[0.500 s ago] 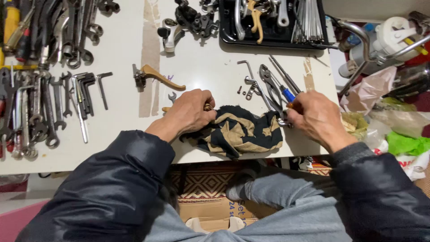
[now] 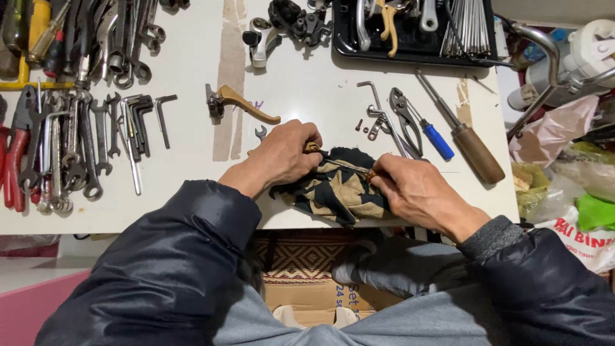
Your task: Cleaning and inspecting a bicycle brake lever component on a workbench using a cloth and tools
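Two hands meet over a white worktable (image 2: 307, 96) crowded with bicycle tools. Biggest after the table is the black tray (image 2: 410, 48) at its far edge, holding metal parts and spokes. On the person's left lie rows of wrenches (image 2: 70, 147) and hex keys (image 2: 144, 118), with red-handled pliers (image 2: 14, 154) at the edge. Near the front edge a black and tan rag (image 2: 336, 189) lies crumpled under both hands. Right of it rest a wooden-handled screwdriver (image 2: 477, 154), a blue-handled screwdriver (image 2: 437, 140) and grey pliers (image 2: 407, 115). A tan brake lever (image 2: 246, 104) lies just beyond the left hand.

The left hand (image 2: 282, 157) is curled, fingers pressed together around one end of a thin metal rod (image 2: 343, 164). The right hand (image 2: 419, 192) pinches the rod's other, brownish end between thumb and fingertips. That rod spans the gap between the hands, just above the rag.
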